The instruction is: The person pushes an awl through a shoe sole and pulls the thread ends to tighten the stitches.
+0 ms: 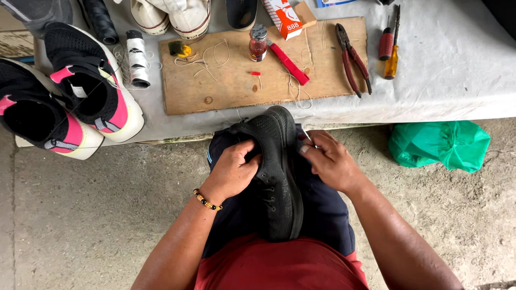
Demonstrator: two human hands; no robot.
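A black shoe (277,172) lies lengthwise on the seated person's lap, toe pointing toward the bench (462,64), resting on dark blue trousers. The left hand (232,172), with a beaded bracelet (207,200) at the wrist, is closed over the shoe's opening, fingers curled down into it. The right hand (330,161) is pressed against the shoe's other side near the toe, fingers pinched narrow on a thin, pale, needle-like piece (306,134); what that piece is cannot be told. On the concrete floor to the right sits a green plastic bag (439,144). Beyond the toe, the bench is covered with grey cloth and carries a brown board (236,86). On the board lie loose threads, a small dark-red bottle (258,44) and a red-handled tool (288,63); red-handled pliers (352,60) lie at its right edge, two screwdrivers (391,45) just beside them on the cloth. At the left end stand a pair of black-and-pink sneakers (70,96), with a spool of white thread (138,58) near them. White shoes (172,16) rest at the far edge.
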